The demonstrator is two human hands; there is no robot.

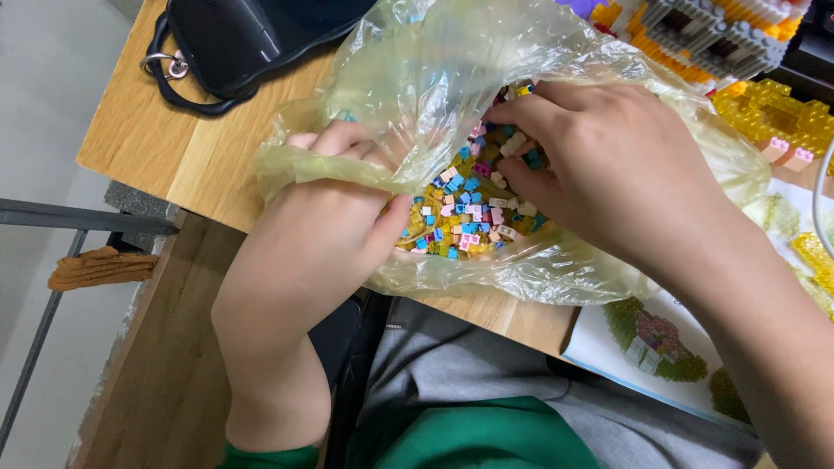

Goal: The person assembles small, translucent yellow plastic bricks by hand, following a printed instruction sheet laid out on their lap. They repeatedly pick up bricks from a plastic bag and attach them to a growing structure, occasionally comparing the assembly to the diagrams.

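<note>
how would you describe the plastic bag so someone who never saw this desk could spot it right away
Start at the wooden desk, whose near edge meets the person's lap. Between the black bag at the far left and the yellow brick model on the right lies a crumpled clear plastic bag. Unlike its neighbours it is see-through, holds tiny loose bricks in many colours, and both hands, left hand and right hand, are at its mouth.

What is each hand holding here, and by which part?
Left hand grips the plastic bag by its opening rim. Right hand reaches among small bricks; a hold cannot be told.
</note>
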